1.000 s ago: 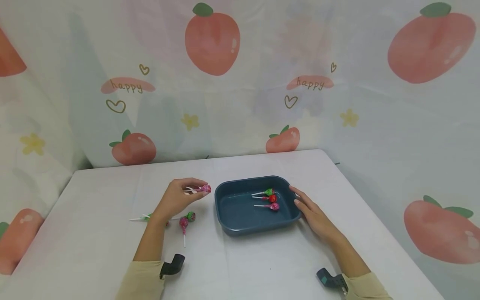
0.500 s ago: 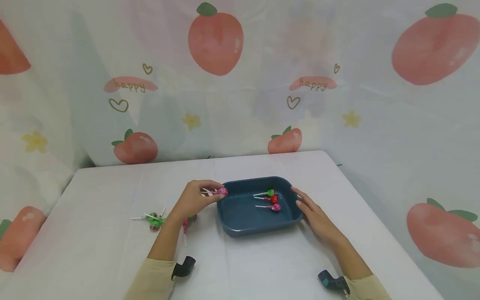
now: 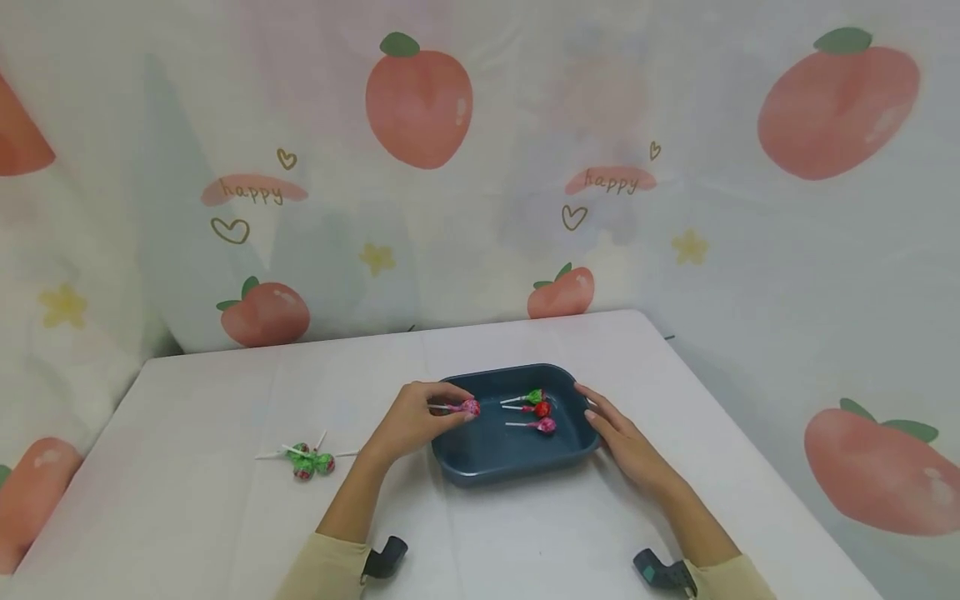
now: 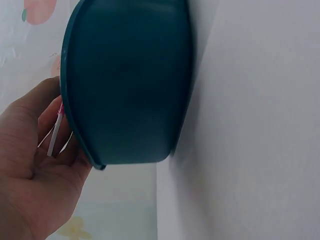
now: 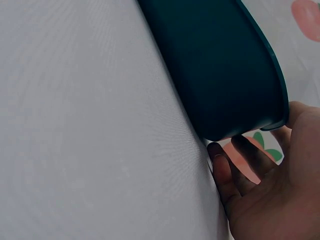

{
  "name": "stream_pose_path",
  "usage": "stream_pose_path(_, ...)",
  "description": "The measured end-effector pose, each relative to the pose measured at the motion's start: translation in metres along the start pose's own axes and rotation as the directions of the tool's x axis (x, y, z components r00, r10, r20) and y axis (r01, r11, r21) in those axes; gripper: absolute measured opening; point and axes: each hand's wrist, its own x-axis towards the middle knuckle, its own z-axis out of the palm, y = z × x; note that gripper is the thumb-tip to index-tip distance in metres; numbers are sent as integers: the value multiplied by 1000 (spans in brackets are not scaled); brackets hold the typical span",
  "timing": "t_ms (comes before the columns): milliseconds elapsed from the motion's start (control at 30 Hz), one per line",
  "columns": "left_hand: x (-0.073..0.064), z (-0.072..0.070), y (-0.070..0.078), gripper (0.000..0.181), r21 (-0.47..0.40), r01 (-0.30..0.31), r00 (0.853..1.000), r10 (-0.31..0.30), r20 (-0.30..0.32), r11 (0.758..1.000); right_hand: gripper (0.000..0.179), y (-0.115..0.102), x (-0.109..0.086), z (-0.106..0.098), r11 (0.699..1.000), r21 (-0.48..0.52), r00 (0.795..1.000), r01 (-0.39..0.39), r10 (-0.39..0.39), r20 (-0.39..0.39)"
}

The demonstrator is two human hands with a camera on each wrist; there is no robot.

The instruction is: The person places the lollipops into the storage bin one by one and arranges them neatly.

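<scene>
In the head view my left hand (image 3: 414,421) pinches a pink lollipop (image 3: 470,407) over the left side of a dark blue tray (image 3: 480,477). Its white stick (image 4: 55,134) shows between the fingers in the left wrist view, while the tray wall hides the candy end. Inside the tray, toward the right, lie a green lollipop (image 3: 535,396), a red lollipop (image 3: 542,409) and a second pink lollipop (image 3: 545,425), sticks pointing left. My right hand (image 3: 633,443) rests against the tray's right end, fingers fairly straight along the rim and outer wall.
Several green-wrapped lollipops (image 3: 303,467) lie in a loose cluster on the white table (image 3: 187,500), left of my left forearm. Behind the table hangs a fruit-print cloth (image 3: 465,233). A dark camera mount sits on each wrist.
My left hand has moved right with the pink lollipop, from beside the tray to over its left side. The right hand stays at the tray's right end.
</scene>
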Motion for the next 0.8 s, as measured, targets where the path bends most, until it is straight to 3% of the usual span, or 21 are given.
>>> stream_pose_path(433, 10, 18, 6, 32, 57, 8, 1000, -9, 24, 998, 51, 0, -1, 1, 1000, -21, 1000, 2, -2, -12)
stream_pose_path(800, 17, 26, 13, 24, 118, 15, 999, -19, 27, 993, 51, -1, -1, 1, 1000, -18, 1000, 15, -15, -8)
